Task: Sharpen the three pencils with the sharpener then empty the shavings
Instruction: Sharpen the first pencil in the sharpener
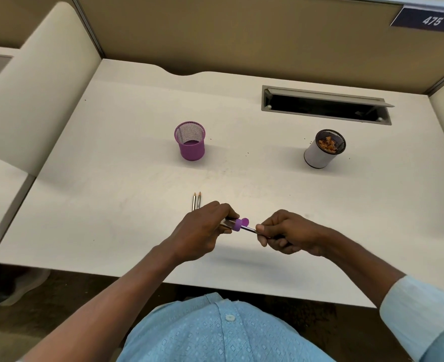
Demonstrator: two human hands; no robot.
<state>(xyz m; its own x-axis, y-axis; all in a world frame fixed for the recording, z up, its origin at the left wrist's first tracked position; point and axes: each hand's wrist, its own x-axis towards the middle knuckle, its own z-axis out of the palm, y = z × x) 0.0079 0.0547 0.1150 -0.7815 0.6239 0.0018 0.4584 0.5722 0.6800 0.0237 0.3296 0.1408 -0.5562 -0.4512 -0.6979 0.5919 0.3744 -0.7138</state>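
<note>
Blue shirt (215, 333) fills the bottom edge, at a white desk (111, 178). Left hand (202, 231) grips a purple sharpener (239, 224); right hand (286, 233) pinches a pencil (251, 229) pushed into it, just above the desk's near part. Two more pencils (197, 201) lie side by side just behind the left hand. Farther back stand a purple mesh cup (191, 142) and, well to its right, a white cup (322, 150) holding shavings (326, 145).

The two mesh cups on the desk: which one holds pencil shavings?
The white cup with the black rim, on the right. Orange-brown shavings lie inside it; the purple cup on the left looks empty.
</note>
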